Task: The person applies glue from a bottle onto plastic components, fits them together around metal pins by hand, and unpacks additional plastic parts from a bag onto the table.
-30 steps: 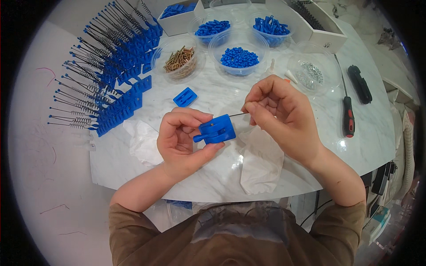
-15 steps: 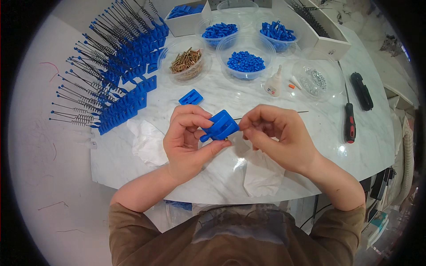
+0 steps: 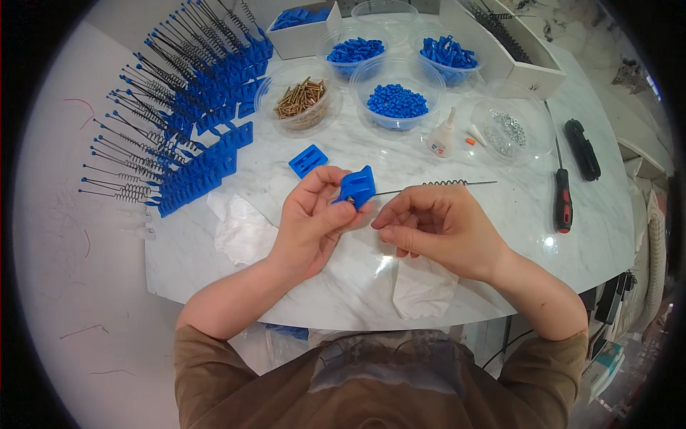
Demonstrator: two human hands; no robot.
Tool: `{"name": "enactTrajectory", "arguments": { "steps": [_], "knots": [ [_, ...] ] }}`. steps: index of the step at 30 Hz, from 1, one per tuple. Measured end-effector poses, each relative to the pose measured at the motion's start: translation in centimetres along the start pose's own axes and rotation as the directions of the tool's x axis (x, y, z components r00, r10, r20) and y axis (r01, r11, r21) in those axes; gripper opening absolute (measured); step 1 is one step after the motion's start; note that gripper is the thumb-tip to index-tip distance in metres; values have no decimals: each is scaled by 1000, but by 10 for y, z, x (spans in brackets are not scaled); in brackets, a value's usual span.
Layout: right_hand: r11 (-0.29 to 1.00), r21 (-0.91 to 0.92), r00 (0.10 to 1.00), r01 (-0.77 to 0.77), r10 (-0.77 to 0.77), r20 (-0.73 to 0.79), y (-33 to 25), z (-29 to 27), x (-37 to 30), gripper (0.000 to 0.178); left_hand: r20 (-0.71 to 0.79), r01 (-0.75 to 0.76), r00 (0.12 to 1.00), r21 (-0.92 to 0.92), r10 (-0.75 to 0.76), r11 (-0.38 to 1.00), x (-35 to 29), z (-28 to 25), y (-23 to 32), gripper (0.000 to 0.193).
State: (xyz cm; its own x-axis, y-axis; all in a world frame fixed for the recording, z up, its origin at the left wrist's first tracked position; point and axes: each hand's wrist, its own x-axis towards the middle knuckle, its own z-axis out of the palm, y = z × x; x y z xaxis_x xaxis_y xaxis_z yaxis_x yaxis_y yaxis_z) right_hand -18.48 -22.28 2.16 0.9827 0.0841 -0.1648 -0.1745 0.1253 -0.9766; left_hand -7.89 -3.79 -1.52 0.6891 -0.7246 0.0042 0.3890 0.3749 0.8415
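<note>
My left hand grips a small blue plastic bracket between thumb and fingers, above the middle of the table. A brass-coloured screw end shows at the bracket's lower side, by the thumb tip. Just right of it hovers my right hand, fingers loosely bent, thumb and forefinger slightly apart, nothing visible between them. Behind that hand a thin dark rod with a black coil spring lies on the table. Another blue bracket piece lies flat beyond my left hand.
Rows of blue brackets with springs fill the left side. Clear bowls hold brass screws, blue beads and metal nuts. A glue bottle, screwdriver, black folded tool and tissues lie around.
My left hand has turned the blue bracket and drawn it slightly toward me, exposing the screw end. The right hand has moved away from the bracket, down and toward me, baring the spring behind.
</note>
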Motion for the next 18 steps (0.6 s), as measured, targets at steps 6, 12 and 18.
{"name": "enactTrajectory", "arguments": {
  "steps": [6, 12, 18],
  "knots": [
    [1000, -15, 1000, 20, -20, -13, 1, 0, -2, 14, 82, 282, 959, -402, -272, 871, 1, -8, 2, 40],
    [999, -29, 999, 43, -43, 1, 4, -1, 0, 13, 131, 340, 940, -440, -315, 831, 3, -11, 0, 52],
    [999, -16, 999, 43, -43, -19, 2, 3, 1, 11, 174, 400, 916, -471, -362, 786, 5, -12, 1, 55]
  ]
}}
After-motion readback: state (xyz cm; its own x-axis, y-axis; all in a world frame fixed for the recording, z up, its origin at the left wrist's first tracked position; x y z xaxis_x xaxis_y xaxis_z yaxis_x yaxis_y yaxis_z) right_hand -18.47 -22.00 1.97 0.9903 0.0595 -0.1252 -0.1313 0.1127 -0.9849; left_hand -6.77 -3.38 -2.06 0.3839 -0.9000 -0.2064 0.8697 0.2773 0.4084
